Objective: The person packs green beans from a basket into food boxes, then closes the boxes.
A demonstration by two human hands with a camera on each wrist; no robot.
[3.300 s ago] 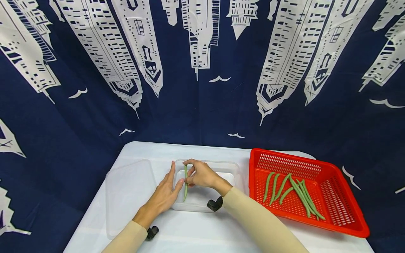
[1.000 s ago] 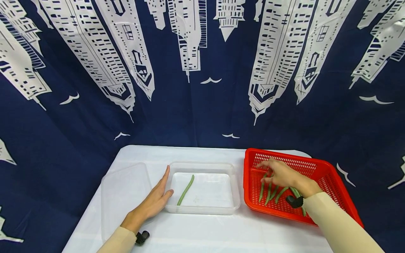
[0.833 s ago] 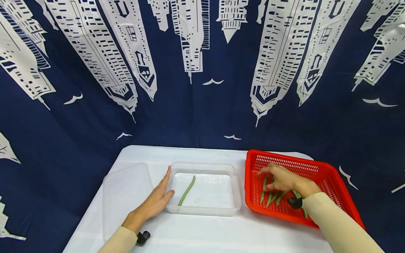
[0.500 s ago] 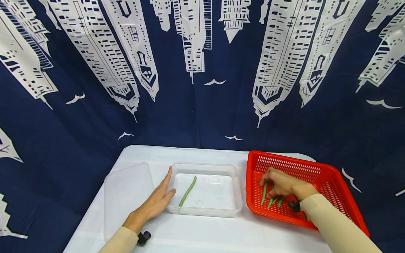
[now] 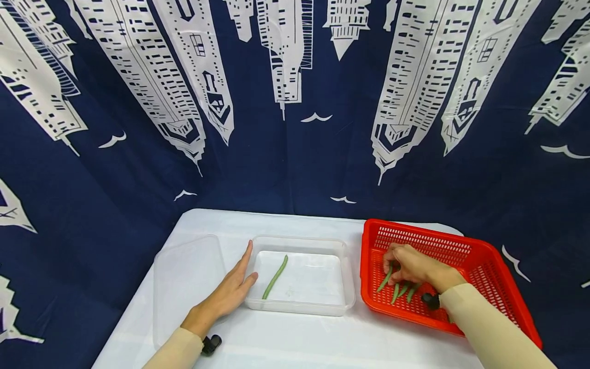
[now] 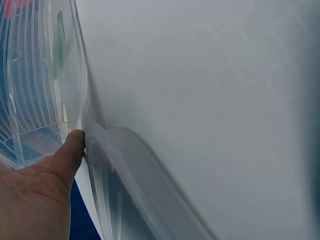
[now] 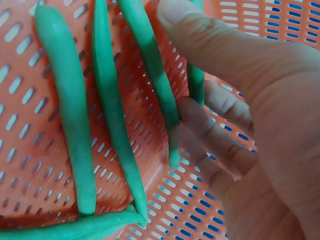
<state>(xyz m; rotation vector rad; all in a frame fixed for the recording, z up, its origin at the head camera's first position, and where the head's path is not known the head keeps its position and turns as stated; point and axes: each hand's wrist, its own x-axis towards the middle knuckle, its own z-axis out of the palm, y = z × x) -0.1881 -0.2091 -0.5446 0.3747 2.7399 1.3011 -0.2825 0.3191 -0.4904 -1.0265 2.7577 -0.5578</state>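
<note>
My right hand (image 5: 417, 267) is inside the red plastic basket (image 5: 428, 242), pinching a green bean (image 7: 196, 85) between thumb and fingers; part of that bean hides behind the thumb. Several other green beans (image 7: 111, 95) lie on the basket floor beside the hand, some covered by it in the head view. With fingers straight, my left hand (image 5: 225, 296) rests against the left side of a clear plastic container (image 5: 299, 307). A single green bean (image 5: 275, 277) lies slanted in the container's left part.
A clear flat lid (image 5: 186, 292) lies on the white table (image 5: 332, 343), left of the container and partly behind my left hand. The basket stands right of the container with a small gap between. A dark blue cloth (image 5: 276, 169) with printed buildings hangs behind the table.
My right hand let go of a bean in the container, moved right into the basket and took hold of another bean, which now tilts. The left hand stays at the container's side.
</note>
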